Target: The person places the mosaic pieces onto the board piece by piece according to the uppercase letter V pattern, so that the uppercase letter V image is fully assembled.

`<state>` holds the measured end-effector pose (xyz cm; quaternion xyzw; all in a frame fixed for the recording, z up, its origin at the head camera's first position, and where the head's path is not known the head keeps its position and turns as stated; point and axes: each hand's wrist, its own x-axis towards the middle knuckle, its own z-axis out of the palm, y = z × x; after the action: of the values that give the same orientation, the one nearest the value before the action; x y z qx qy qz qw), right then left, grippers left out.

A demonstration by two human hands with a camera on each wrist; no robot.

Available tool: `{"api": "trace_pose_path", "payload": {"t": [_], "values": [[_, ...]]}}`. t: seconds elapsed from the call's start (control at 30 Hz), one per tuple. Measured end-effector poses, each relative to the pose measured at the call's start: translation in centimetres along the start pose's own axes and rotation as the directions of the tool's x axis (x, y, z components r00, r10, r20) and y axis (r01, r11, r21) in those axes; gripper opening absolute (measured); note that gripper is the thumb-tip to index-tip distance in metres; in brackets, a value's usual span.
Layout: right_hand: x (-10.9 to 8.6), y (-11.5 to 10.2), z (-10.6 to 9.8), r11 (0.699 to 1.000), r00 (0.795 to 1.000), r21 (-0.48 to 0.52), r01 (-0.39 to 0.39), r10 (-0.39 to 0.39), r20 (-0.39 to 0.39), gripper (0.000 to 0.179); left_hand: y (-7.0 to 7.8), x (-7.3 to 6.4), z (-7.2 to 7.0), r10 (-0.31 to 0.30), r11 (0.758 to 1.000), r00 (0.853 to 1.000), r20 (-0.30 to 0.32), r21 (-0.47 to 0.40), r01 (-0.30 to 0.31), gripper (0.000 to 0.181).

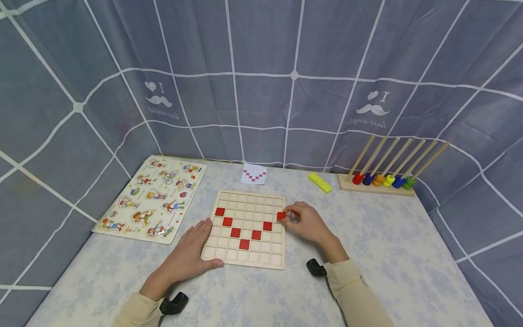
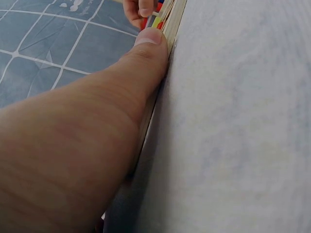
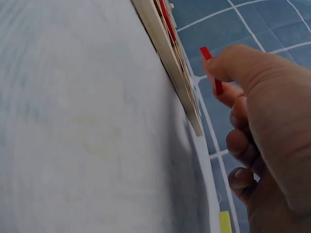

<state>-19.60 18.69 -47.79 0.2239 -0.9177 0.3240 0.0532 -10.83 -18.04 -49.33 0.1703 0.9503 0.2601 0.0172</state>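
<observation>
A wooden grid board (image 1: 245,263) lies on the table, with several red square tiles (image 1: 244,244) set in its cells in a V shape. My right hand (image 1: 304,222) pinches one more red tile (image 3: 212,70) between thumb and fingers, over the board's right edge in the head view. In the right wrist view that tile is tilted on edge and apart from the board. My left hand (image 1: 188,252) rests against the board's lower left corner, fingers stretched along the left side and thumb (image 2: 150,41) at the front edge.
Behind the board lies a small pattern card (image 1: 254,174) with a V of coloured squares. A yellow-green bar (image 1: 320,182) and a peg stand with coloured beads (image 1: 377,188) are at the back right. On the left lies a picture puzzle board (image 1: 151,200). A grey-blue curtain (image 1: 261,100) hangs behind.
</observation>
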Motion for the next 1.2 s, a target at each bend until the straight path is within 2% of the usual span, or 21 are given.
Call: {"api": "trace_pose_path", "payload": {"t": [0.13, 0.3, 0.63, 1.2], "values": [[0.1, -0.1, 0.3, 0.998, 0.999, -0.059, 0.009, -0.007, 0.042, 0.015, -0.1, 0.0, 0.3, -0.014, 1.0, 1.0, 0.014, -0.008, 0.014, 0.124], [0.3, -0.4, 0.4, 0.993, 0.999, -0.114, 0.019, -0.015, 0.039, 0.017, 0.0, 0.1, 0.1, 0.004, 1.0, 1.0, -0.009, -0.006, -0.004, 0.124], [0.3, -0.8, 0.7, 0.988, 0.997, -0.148, -0.05, 0.059, 0.054, 0.017, 0.2, 0.1, 0.0, -0.006, 1.0, 1.0, 0.011, 0.001, 0.006, 0.124], [0.6, -1.8, 1.2, 0.98, 0.994, -0.178, -0.095, 0.103, 0.037, 0.012, 0.5, 0.0, -0.3, -0.011, 1.0, 1.0, 0.004, 0.021, 0.011, 0.123]]}}
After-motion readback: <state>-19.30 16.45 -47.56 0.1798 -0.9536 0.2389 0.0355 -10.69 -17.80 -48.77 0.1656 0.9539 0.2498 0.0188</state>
